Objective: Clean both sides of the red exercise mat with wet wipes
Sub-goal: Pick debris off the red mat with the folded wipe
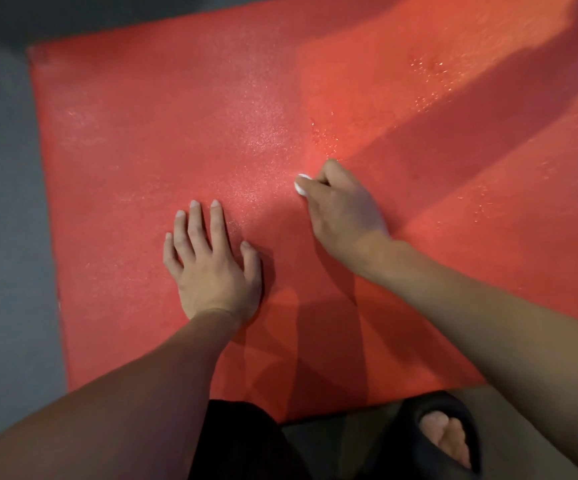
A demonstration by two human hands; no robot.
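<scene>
The right hand (341, 206) is curled tight round a wipe (302, 184), of which only a small white wad shows past the knuckles, pressed down on the mat (135, 140). The left hand (211, 261) lies flat beside it, fingers straight and spread, palm on the mat, holding nothing and seemingly bracing it.

The mat lies spread on the grey floor (7, 237), its near edge just ahead of a foot in a black slide (443, 434). A fine sheen covers its middle, and beads of wet glint further out to the right, so this face looks partly wiped.

Judging by its flat lie and grainy foam-like face, the mat should be light, soft and bendy rather than stiff. Wet, it may be a little slippery under the palm, and it could creep on the smooth floor when rubbed hard. For turning it over, the near edge or the left corner looks the best place to take hold, lifting and folding it across. The wipe is limp and needs bunching to rub well.
</scene>
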